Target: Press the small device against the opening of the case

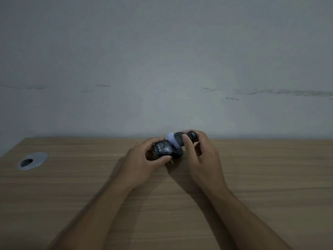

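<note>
Black and worn, a small case (166, 150) with a pale printed word on its side sits between the two hands, a little above the wooden desk (252, 177). The left hand (142, 163) grips the case from about 8 o'clock: its fingers are curled over the far side and the thumb is pressed on the near lower edge, so the fingers are clamped on the case. The lid (177, 140) is swung open and stands up at about 1 o'clock of the case body, with a pale bluish inside facing to the left.

The right hand (203, 157) comes from about 4 o'clock. Its thumb and first fingers pinch a small dark rounded earbud (192, 135), which is just beside the open lid, at about 3 o'clock of it. The thumb tip lies against the edge of the lid. The other fingers of this hand are loosely bent below. Whether the earbud touches the lid I cannot tell.

On the desk, far at about 9 o'clock from the hands, there is a round silver cable grommet (33, 160) with a dark opening. Behind the desk, at 12 o'clock, rises a grey wall (162, 60) with some dark scuff marks.
</note>
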Action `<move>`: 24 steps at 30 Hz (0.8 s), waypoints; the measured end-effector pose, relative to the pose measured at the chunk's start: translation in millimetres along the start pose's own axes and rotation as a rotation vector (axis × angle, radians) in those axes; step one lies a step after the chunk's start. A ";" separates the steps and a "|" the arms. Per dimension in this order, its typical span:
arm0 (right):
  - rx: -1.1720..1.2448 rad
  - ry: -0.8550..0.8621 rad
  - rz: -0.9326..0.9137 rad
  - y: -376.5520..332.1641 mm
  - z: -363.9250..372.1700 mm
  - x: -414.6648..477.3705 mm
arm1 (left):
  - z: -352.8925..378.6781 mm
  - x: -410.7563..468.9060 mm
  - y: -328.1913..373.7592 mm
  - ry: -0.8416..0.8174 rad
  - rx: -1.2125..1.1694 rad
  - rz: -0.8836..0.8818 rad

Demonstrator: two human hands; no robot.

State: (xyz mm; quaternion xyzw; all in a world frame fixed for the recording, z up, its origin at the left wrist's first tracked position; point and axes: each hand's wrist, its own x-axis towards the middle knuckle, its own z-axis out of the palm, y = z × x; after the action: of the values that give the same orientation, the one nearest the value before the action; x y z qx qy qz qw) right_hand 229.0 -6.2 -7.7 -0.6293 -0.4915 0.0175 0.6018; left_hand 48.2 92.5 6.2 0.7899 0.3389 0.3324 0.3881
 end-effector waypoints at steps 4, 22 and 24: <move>-0.037 0.016 0.001 1.6 -0.6 0.6 | -0.2 0.5 -1.6 -0.017 -0.012 -0.009; -0.080 0.065 -0.045 -5.1 0.3 -2.9 | 1.8 -0.8 2.9 0.070 -0.049 -0.042; -0.100 0.090 -0.016 -2.8 -1.0 -0.7 | 2.1 0.2 2.6 0.078 -0.051 -0.042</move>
State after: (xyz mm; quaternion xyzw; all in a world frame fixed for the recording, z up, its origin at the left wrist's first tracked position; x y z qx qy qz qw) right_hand 227.6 -7.9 -5.7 -0.6548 -0.4692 -0.0403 0.5912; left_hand 50.7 90.6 7.4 0.7590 0.3616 0.3633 0.4015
